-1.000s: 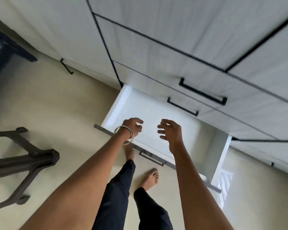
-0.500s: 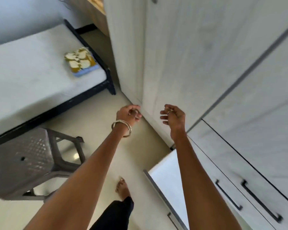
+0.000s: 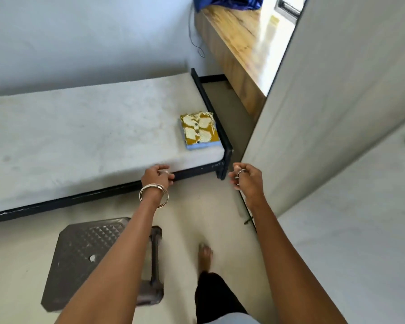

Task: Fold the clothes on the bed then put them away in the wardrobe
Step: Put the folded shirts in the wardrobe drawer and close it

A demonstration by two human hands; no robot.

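While loosely curled, left hand (image 3: pixel 158 176), right hand (image 3: pixel 246 177), both empty

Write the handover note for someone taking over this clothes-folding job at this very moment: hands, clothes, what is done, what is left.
Left hand: loosely curled, empty.
Right hand: loosely curled, empty.
Folded clothes: a small stack, yellow floral piece on top of a blue one, at the corner of the bed nearest the wardrobe.
Done: this stack is folded.
Left: pick it up and put it away in the wardrobe.
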